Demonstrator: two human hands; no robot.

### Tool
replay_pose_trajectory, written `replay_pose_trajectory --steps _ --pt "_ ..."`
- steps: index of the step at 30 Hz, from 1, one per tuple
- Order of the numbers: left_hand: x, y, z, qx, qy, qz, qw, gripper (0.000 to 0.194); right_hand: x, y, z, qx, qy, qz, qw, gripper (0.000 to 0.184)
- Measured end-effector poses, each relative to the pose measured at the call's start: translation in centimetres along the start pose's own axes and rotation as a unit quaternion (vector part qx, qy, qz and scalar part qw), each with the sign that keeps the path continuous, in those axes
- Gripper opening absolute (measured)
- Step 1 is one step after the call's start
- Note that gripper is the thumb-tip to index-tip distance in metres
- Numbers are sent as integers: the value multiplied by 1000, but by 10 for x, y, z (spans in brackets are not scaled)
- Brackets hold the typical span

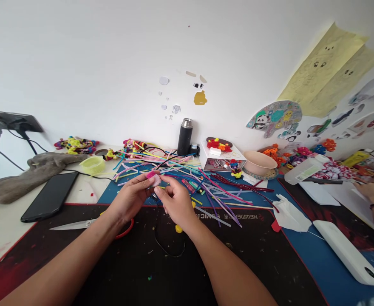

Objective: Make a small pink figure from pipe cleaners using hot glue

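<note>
Held up over the front of the desk, a small pink and white fuzzy pipe-cleaner piece (157, 180) sits between both hands. My left hand (136, 190) pinches it from the left, with the thumb along its lower edge. From the right, my right hand (176, 199) closes thumb and index finger at its edge; the exact grip there is too small to see. Under my left forearm lie scissors (74, 225) with a red handle, partly covered. Small yellow pieces (178, 229) rest by my right wrist. Behind the hands spreads a heap of coloured pipe cleaners (206, 187).
A black phone (49, 197) lies at left beside a grey cloth bundle (30, 174). A black thermos (185, 138), white box (222, 157) and pink bowl (259, 162) stand along the wall. At right are a white power bank (349, 253) and another person's hand (373, 191).
</note>
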State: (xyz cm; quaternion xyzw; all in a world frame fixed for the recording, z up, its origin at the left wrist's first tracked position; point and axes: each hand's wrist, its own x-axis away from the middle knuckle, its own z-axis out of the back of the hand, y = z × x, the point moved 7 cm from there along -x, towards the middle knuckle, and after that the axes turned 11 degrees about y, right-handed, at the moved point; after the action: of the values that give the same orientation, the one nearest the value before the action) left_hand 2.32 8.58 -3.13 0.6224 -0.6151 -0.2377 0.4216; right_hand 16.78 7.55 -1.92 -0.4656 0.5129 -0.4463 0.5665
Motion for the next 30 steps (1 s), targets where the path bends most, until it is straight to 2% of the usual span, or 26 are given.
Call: replay_pose_trajectory --steps 4,7,12,19,30 --pt "2 7 0 -41 -6 -43 998 50 -2 -4 4 -26 16 -15 999 48" --pt "8 11 -6 -122 -17 -77 989 55 -5 -6 10 -40 39 -27 998 53" --pt "17 12 -19 -217 -69 -105 968 67 -8 -5 15 -44 32 -31 998 54" --pt "14 9 -19 -236 -99 -113 960 56 -14 -2 13 -41 -23 -49 998 46" --pt "27 6 -33 -196 -137 -90 967 50 -17 6 14 -152 23 -90 984 47"
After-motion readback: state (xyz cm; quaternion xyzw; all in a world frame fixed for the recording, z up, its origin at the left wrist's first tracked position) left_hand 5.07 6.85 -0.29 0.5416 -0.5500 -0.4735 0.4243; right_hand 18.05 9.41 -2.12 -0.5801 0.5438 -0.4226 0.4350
